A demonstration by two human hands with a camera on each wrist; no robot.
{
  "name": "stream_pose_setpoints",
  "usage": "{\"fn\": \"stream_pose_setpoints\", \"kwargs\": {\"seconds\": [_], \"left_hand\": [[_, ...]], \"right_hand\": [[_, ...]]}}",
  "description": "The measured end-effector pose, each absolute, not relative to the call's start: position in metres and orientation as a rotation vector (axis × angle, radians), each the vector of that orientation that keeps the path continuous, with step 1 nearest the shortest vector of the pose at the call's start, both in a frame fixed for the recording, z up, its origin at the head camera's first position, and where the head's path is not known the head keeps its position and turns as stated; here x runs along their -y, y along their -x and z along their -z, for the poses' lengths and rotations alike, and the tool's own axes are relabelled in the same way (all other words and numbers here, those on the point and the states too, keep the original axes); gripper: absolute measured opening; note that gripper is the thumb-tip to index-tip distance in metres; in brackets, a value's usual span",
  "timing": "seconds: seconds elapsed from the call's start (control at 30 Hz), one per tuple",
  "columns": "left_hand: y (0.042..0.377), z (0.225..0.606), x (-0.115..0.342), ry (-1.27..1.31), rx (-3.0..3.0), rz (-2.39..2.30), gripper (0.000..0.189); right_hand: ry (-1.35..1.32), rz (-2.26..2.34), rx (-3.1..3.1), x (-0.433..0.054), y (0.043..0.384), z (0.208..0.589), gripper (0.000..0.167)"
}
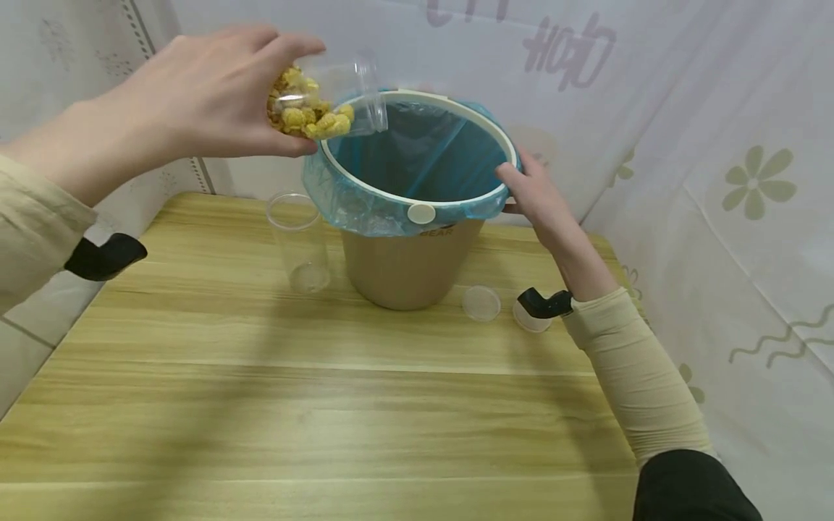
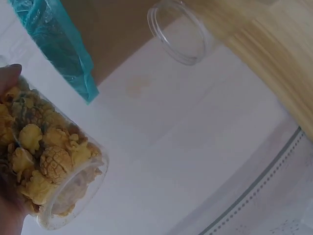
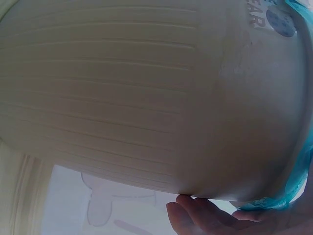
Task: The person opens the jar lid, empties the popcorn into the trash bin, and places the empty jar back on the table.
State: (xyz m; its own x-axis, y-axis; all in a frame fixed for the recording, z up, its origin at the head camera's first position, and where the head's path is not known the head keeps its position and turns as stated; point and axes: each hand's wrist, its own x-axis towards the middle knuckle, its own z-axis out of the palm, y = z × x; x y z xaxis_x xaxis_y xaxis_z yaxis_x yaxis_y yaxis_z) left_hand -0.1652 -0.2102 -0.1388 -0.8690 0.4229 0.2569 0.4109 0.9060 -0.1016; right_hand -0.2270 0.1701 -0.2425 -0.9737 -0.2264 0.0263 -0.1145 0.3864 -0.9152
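My left hand (image 1: 224,94) grips a clear plastic jar (image 1: 345,79) tipped on its side, its open mouth over the left rim of a trash can (image 1: 407,268). Yellow popcorn (image 1: 306,112) lies inside the jar, mostly toward its base; the left wrist view shows the popcorn (image 2: 44,147) close up through the wall. A blue bag (image 1: 365,210) lines the can and folds over its outside, under a cream ring (image 1: 391,189). On the can's right side, my right hand (image 1: 531,188) holds the rim, thumb on top and fingers (image 3: 195,213) against the outer wall.
An uncapped clear jar (image 1: 300,242) stands on the wooden table (image 1: 313,420) left of the can. Two clear round lids, one lid (image 1: 481,303) and another lid (image 1: 531,318) partly behind the wrist mount, lie to the right. Patterned cloth (image 1: 717,145) hangs behind and beside the table.
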Motion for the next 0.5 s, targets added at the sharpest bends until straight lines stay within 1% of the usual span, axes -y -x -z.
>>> {"fn": "stream_pose_setpoints", "kwargs": {"seconds": [0.27,0.5], "left_hand": [[0.177,0.134,0.202,0.690,2.783,-0.185,0.101],[0.189,0.130,0.190,0.792,2.707,-0.265,0.094]], "right_hand": [[0.323,1.668,-2.519,-0.169,0.226,0.244,0.061],[0.293,1.678,-2.506,-0.170,0.225,0.245,0.064]]}}
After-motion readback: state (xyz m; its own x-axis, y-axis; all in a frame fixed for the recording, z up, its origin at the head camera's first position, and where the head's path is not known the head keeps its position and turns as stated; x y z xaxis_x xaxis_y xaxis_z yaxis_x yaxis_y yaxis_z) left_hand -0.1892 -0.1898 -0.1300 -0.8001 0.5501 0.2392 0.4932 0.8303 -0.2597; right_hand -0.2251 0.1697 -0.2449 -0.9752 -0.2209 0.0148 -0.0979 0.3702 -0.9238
